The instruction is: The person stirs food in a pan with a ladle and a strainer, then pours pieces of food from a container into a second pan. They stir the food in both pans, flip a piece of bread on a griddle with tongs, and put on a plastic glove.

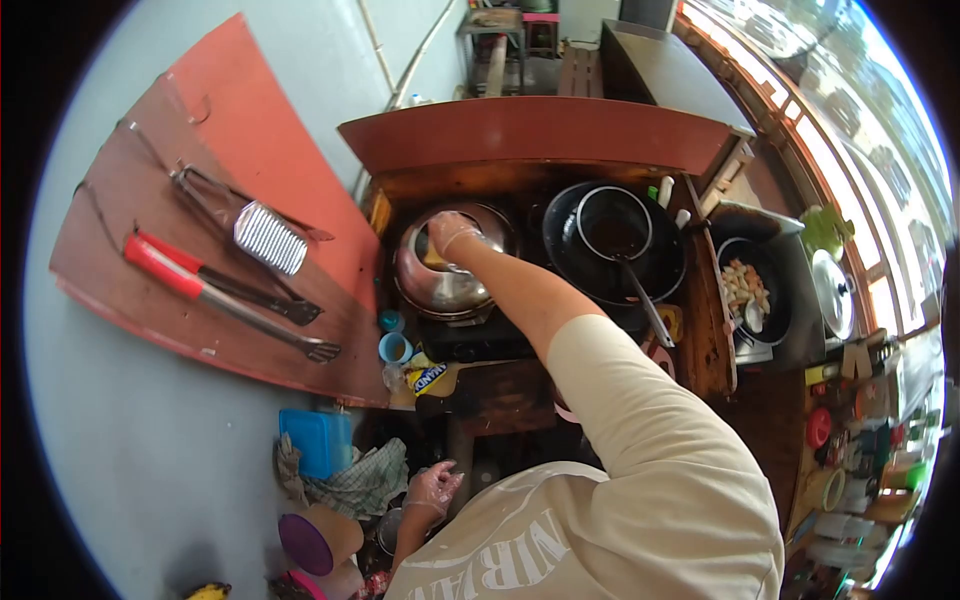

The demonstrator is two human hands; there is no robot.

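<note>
My right hand [452, 234], in a clear plastic glove, reaches over a round shiny metal pot [470, 292] on the stove. Its fingers are closed at a small yellow-brown thing [434, 258] at the top of the pot; what that is I cannot make out. Low beside my body, my left hand [432, 490] also wears a clear glove. Its fingers are loosely bent and somewhat apart, with nothing visible in them. To the right of the pot sits a black wok [565, 262], with a long-handled strainer [614, 222] lying across it.
A grater [270, 238] and red-handled tongs [165, 265] hang on the red board at left. A blue cup [395, 348] and yellow packet [427, 379] stand before the stove. At right, a pan [776, 330] holds pale food pieces. A red panel [530, 135] borders the stove's back.
</note>
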